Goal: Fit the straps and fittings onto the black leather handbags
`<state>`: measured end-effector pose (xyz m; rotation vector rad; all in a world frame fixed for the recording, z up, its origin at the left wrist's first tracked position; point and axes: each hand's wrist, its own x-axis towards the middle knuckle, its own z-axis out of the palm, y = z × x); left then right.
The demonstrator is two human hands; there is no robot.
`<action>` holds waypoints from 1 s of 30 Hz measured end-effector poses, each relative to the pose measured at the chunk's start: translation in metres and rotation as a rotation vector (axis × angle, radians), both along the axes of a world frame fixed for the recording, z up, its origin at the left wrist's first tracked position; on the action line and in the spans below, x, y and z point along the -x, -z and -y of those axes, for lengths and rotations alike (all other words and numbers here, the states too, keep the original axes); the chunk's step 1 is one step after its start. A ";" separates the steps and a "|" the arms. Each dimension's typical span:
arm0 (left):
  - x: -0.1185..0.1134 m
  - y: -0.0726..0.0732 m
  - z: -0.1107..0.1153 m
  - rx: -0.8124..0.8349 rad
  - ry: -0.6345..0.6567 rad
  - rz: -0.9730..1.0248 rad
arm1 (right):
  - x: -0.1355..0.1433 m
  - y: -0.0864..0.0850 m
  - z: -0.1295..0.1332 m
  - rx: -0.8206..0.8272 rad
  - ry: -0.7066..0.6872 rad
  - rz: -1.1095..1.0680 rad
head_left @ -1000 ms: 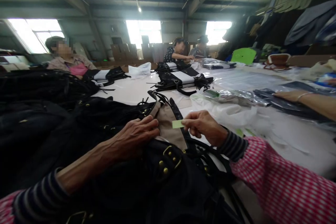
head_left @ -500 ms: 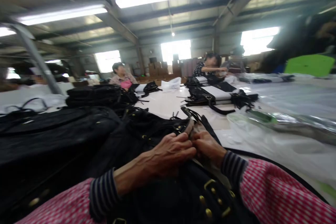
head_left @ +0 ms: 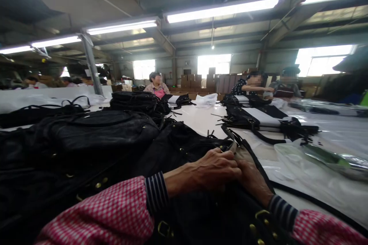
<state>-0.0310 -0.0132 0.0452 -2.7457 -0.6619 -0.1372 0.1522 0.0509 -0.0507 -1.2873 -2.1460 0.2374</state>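
A black bag (head_left: pixel 195 206) with brass buckles and studs lies in front of me, its top opening showing a beige lining (head_left: pixel 246 156). My left hand (head_left: pixel 211 170) is closed at the bag's top edge, fingers curled on the rim. Against its fingertips, my right hand (head_left: pixel 253 180) reaches into the opening and is partly covered by the lining; its fingers are hidden. Black straps stand up just beyond both hands.
More black bags (head_left: pixel 100 130) are heaped at the left. Across the white table (head_left: pixel 195 118) lie bags with white wraps (head_left: pixel 261 118). Clear plastic (head_left: pixel 304 172) covers the right side. A person (head_left: pixel 157 86) and others work beyond.
The view has swung left, so hands and bags appear farther right. My right hand sits deeper under the lining; my left hand remains at the rim.
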 end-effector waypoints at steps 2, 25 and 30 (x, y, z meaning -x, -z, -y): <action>-0.001 0.001 0.000 0.013 -0.009 0.007 | 0.002 -0.010 0.012 0.080 0.055 0.103; 0.002 0.017 0.001 0.107 -0.078 0.163 | -0.075 -0.031 -0.006 0.255 0.124 -0.299; -0.001 0.022 0.005 0.007 -0.107 0.265 | -0.062 -0.018 -0.023 0.541 0.087 -0.667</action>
